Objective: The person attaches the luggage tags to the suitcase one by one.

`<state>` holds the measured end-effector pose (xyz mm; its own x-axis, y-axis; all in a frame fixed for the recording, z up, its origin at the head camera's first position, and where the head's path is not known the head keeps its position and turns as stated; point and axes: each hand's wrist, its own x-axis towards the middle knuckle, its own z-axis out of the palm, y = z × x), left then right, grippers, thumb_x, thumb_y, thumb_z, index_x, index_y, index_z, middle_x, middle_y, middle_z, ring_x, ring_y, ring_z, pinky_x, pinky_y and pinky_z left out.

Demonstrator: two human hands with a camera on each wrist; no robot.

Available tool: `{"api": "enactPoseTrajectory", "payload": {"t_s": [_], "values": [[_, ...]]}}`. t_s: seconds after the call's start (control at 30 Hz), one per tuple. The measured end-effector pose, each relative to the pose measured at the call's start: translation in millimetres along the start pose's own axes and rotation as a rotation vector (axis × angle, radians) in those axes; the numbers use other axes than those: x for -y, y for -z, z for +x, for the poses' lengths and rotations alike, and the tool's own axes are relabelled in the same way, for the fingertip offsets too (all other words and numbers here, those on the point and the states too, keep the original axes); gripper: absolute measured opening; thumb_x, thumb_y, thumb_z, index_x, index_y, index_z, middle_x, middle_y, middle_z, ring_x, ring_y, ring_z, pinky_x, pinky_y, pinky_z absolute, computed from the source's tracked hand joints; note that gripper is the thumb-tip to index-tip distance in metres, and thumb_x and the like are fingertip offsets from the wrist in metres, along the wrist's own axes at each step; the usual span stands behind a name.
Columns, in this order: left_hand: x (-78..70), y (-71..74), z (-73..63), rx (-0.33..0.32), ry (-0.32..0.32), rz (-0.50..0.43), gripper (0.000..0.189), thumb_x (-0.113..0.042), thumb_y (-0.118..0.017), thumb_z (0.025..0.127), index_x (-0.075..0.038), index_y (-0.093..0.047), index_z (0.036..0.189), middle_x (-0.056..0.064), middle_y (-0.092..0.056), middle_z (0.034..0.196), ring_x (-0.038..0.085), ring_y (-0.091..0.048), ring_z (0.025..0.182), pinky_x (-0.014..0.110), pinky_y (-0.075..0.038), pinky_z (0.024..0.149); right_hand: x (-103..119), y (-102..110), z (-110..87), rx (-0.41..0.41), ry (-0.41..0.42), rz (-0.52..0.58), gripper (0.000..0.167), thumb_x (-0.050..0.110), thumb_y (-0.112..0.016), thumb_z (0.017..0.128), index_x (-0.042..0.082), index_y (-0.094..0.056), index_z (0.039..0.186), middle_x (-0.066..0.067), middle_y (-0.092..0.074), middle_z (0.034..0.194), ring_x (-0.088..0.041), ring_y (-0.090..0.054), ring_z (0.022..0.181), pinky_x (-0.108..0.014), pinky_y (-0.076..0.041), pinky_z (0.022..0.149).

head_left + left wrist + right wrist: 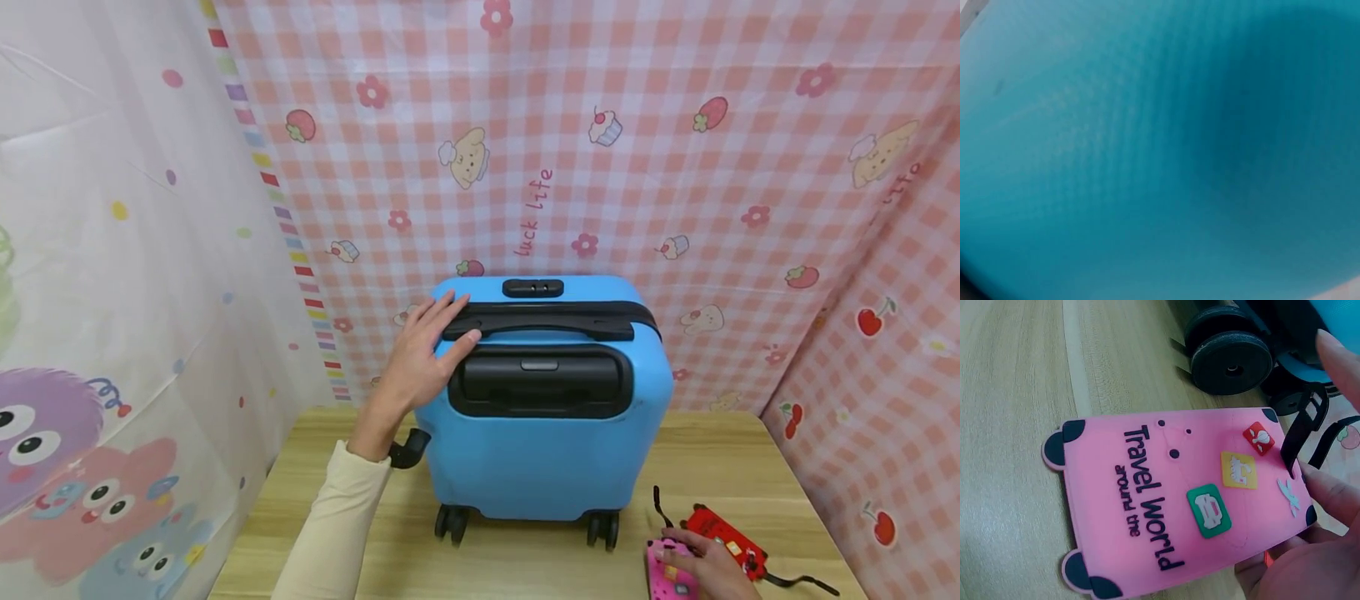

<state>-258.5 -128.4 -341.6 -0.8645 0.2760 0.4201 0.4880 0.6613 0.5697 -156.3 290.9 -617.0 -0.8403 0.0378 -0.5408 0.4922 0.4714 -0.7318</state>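
Observation:
A blue suitcase (536,467) stands upright on its wheels, with a black carry handle (540,323) and a black combination lock (533,287) on top. My left hand (423,354) rests on its upper left corner, fingers extended beside the carry handle. Only the blurred blue shell (1116,156) fills the left wrist view. Low on the right, my right hand (712,567) holds the strap end of a pink luggage tag (1166,487), with some fingers behind its edge. The tag reads "Travel around the World". Beside that hand lies a red luggage tag (723,533) with a black strap.
The wood-grain table (330,500) bears everything. A pink checked cloth (570,150) hangs close behind the suitcase and continues on the right. A white printed cloth (150,275) hangs on the left. Black suitcase wheels (1232,362) stand near the pink tag.

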Motion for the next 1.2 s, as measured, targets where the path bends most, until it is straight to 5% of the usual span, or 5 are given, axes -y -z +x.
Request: {"api": "enactPoseTrajectory", "payload": {"t_s": [0.2, 0.4, 0.57, 0.8, 1.2], "values": [[0.7, -0.8, 0.3, -0.004, 0.001, 0.006, 0.059, -0.047, -0.052, 0.099, -0.023, -0.042, 0.152, 0.005, -0.030, 0.162, 0.031, -0.023, 0.148, 0.062, -0.021, 0.115, 4, 0, -5.2, -0.035, 0.036, -0.072, 0.083, 0.045, -0.082, 0.076, -0.003, -0.054, 0.137, -0.038, -0.042, 0.139, -0.054, -0.046, 0.121, -0.065, -0.042, 0.095], [1.6, 0.7, 0.8, -0.005, 0.004, 0.000, 0.059, -0.047, -0.051, 0.099, -0.023, -0.041, 0.152, 0.005, -0.030, 0.162, 0.033, -0.023, 0.147, 0.063, -0.021, 0.115, 11, -3, -9.5, -0.165, 0.044, 0.031, 0.052, 0.015, -0.075, 0.088, -0.002, -0.058, 0.134, -0.018, -0.064, 0.112, -0.022, -0.058, 0.081, -0.037, -0.050, 0.069], [1.0, 1.6, 0.9, 0.002, 0.001, 0.007, 0.059, -0.046, -0.052, 0.099, -0.023, -0.041, 0.153, 0.006, -0.029, 0.162, 0.033, -0.023, 0.148, 0.063, -0.020, 0.115, 18, 1, -13.7, -0.249, 0.083, 0.016, 0.044, 0.016, -0.072, 0.090, 0.000, -0.063, 0.130, -0.007, -0.071, 0.093, -0.017, -0.059, 0.076, -0.031, -0.044, 0.063], [-1.6, 1.8, 0.5, 0.016, 0.009, -0.006, 0.060, -0.047, -0.052, 0.099, -0.023, -0.041, 0.153, 0.005, -0.028, 0.162, 0.032, -0.021, 0.149, 0.063, -0.019, 0.116, 38, 19, -25.7, -0.296, 0.217, -0.029, 0.040, 0.019, -0.071, 0.092, 0.001, -0.065, 0.128, -0.024, -0.063, 0.126, -0.021, -0.064, 0.097, -0.027, -0.050, 0.069], [2.1, 1.2, 0.6, 0.026, 0.010, 0.001, 0.060, -0.048, -0.051, 0.099, -0.024, -0.039, 0.153, 0.003, -0.027, 0.163, 0.032, -0.019, 0.149, 0.063, -0.018, 0.116, 84, 53, -51.5, -0.341, 0.409, 0.017, 0.045, 0.027, -0.063, 0.099, 0.001, -0.059, 0.135, -0.019, -0.065, 0.127, 0.010, -0.061, 0.089, -0.021, -0.056, 0.078]]}}
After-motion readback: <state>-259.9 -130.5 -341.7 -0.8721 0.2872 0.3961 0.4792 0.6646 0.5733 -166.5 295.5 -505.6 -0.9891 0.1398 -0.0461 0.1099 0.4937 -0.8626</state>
